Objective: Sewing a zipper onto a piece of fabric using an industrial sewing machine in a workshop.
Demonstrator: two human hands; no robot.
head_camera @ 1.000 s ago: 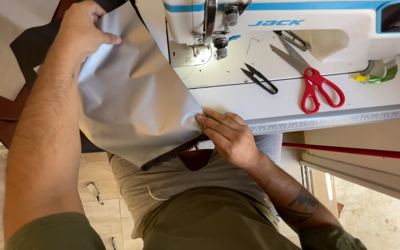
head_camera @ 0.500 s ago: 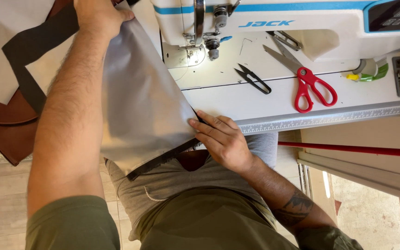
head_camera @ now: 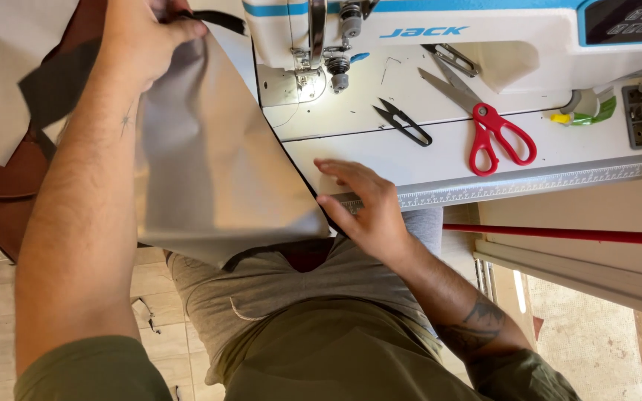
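Grey fabric panel [head_camera: 209,163], long axis running from sewing machine [head_camera: 425,30] toward lap, L hand [head_camera: 143,44] pinching top edge, R hand [head_camera: 362,204] spread flat w/ fingers wide at table edge [head_camera: 544,182], touching panel's lower corner, red scissors [head_camera: 495,130] well apart.

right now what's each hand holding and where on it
Left hand pinches the grey fabric at its top edge. Right hand holds nothing; it lies flat on the table by the fabric's lower corner.

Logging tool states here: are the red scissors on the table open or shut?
Open. The red scissors lie flat on the white table, blades spread in a narrow V, handles apart.
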